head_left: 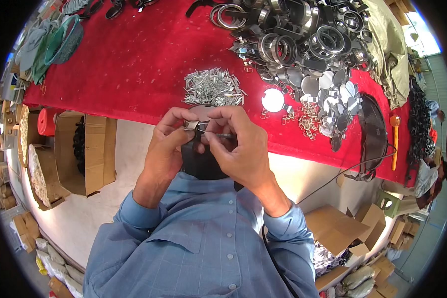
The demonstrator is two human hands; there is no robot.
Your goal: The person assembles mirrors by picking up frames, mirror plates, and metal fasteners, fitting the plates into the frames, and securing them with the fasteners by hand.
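Note:
In front of my chest, at the near edge of the red-covered table, my two hands meet. My left hand [165, 141] pinches a small metal clip [191, 124] between thumb and fingers. My right hand [243, 144] is closed close beside it, its fingertips pressed together; what they grip is partly hidden and too small to name. A round grey metal disc [201, 111] shows between the hands, apparently joined to the clip, though fingers cover the join. Just beyond lies a pile of thin silver pins [213, 87].
On the red cloth [129, 64], metal rings [328, 42] and black parts heap at the far right. Round discs [310, 86] and small brass-coloured clips [308, 120] lie nearer. A black bag [372, 134] and an orange-handled tool [395, 144] sit rightward. Cardboard boxes [100, 154] stand below left.

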